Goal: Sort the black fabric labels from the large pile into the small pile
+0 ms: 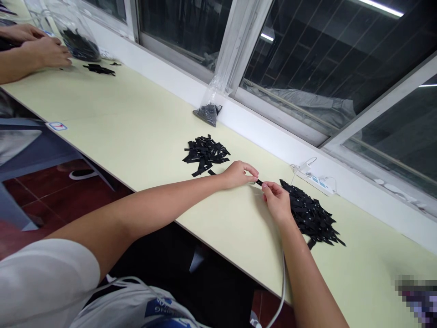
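Between my hands is a short black strip (259, 182) with small pale dots on it. My left hand (238, 175) pinches its left end between thumb and fingertips. At the other end, the thumb and fingers of my right hand (278, 200) are closed on the same strip. A large pile of similar black strips (312, 216) lies just to the right of my right hand, partly hidden behind it. Beyond my left hand sits a smaller pile of black strips (206, 154), with one loose strip close to my wrist.
A clear plastic bag with black pieces (207, 114) leans by the window ledge. A white power strip (316, 180) lies against the wall. A white cable (282, 282) runs over the table's front edge. At the far left, another person's hands (48, 51) work near a bag.
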Demonstrator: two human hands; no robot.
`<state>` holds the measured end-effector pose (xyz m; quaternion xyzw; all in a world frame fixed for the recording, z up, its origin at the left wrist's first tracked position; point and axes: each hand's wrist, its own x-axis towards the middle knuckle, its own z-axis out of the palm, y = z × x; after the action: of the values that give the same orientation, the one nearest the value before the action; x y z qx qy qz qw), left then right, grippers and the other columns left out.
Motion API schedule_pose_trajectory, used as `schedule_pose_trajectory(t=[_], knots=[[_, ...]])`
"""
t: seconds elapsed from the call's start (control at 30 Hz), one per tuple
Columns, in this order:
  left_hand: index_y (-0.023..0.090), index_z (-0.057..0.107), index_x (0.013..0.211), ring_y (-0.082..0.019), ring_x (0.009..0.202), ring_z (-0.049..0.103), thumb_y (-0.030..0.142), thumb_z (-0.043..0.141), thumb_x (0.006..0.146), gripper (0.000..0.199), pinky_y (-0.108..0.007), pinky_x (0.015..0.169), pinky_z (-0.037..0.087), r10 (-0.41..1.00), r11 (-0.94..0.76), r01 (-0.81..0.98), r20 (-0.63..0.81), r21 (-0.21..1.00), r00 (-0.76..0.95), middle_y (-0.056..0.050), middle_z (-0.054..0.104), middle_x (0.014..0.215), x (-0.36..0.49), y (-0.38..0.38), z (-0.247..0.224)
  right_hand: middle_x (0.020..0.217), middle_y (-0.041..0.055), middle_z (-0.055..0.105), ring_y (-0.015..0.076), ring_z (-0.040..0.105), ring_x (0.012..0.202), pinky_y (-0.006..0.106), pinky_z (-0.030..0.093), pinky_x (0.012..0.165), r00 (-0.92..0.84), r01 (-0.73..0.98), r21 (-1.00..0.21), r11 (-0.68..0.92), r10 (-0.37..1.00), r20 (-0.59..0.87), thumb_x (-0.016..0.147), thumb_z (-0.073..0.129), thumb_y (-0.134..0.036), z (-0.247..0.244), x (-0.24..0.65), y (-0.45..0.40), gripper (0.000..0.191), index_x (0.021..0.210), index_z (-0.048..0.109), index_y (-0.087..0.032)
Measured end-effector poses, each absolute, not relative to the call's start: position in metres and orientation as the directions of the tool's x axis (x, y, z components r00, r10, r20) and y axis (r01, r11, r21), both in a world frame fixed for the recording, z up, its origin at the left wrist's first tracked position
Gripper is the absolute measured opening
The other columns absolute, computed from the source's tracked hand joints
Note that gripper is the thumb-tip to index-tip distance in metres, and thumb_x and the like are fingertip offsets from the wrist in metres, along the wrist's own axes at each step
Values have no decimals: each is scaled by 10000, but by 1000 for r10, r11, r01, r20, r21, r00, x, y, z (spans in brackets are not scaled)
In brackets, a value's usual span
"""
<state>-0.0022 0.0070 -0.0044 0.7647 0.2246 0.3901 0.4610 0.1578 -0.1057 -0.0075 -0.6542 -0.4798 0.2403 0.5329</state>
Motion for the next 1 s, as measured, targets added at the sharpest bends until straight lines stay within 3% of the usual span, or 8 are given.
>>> schedule_pose_trajectory(t=[0.33,0.53,1.0], knots=[[175,707,829,-185,1110,628,229,678,812,64,-329,963,430,556,-528,-46,385,848,737,-82,694,1223,-10,0,3,689,21,623,142,506,555,281,404,533,387,443,-895,51,890,242,728,716,-586,-11,161,-105,451,902,723,-170],[176,709,861,-153,858,633,208,657,810,79,-295,826,452,550,-578,16,376,816,746,-29,732,911,-13,-5,8,675,28,635,152,503,559,284,396,528,347,487,-870,75,898,271,747,705,-599,-11,159,-107,457,916,729,-174],[142,693,771,-119,682,587,215,703,702,101,-253,639,455,663,-420,12,298,907,687,-26,683,755,-3,0,-4,663,30,632,145,478,541,280,373,512,320,502,-861,79,908,270,749,697,-605,-7,152,-109,452,885,726,-176]])
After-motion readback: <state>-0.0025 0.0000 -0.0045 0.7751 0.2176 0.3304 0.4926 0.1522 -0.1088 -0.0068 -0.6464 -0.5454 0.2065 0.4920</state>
